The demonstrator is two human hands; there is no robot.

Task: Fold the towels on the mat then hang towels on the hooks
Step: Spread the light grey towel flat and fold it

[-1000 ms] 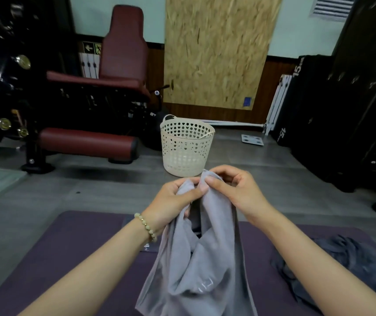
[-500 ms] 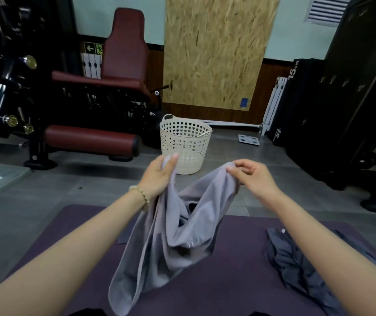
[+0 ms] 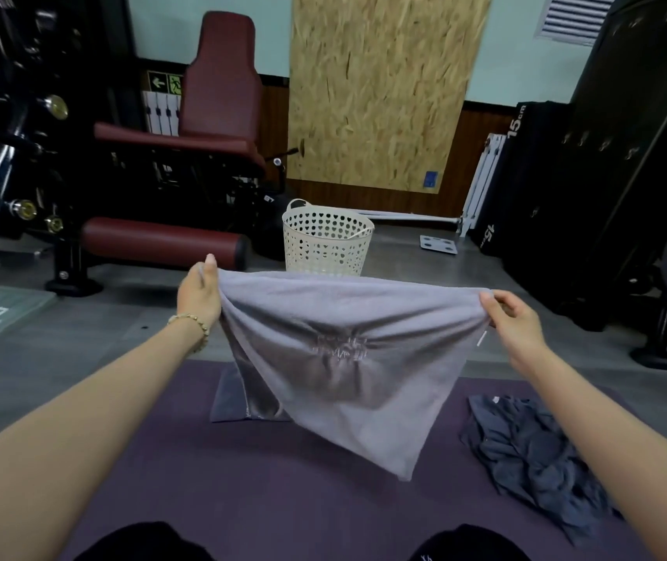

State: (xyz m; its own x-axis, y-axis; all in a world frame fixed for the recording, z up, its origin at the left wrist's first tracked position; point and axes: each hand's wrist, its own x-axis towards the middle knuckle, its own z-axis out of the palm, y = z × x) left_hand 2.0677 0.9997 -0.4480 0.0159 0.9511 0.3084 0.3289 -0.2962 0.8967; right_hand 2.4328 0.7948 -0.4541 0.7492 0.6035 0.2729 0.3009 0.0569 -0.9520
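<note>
Both arms outstretched, left hand (image 3: pixel 199 291) & right hand (image 3: pixel 515 322) each pinch a top corner of the light grey towel (image 3: pixel 348 358), held taut w/ its lower end hanging above the purple mat (image 3: pixel 283 487), dark grey towel (image 3: pixel 534 451) crumpled at right.

A cream basket (image 3: pixel 326 244) stands beside a maroon bench (image 3: pixel 162 240), perhaps a gym machine's.

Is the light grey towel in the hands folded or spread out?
Spread out: the light grey towel hangs open, its top edge stretched between the left hand and the right hand.
</note>
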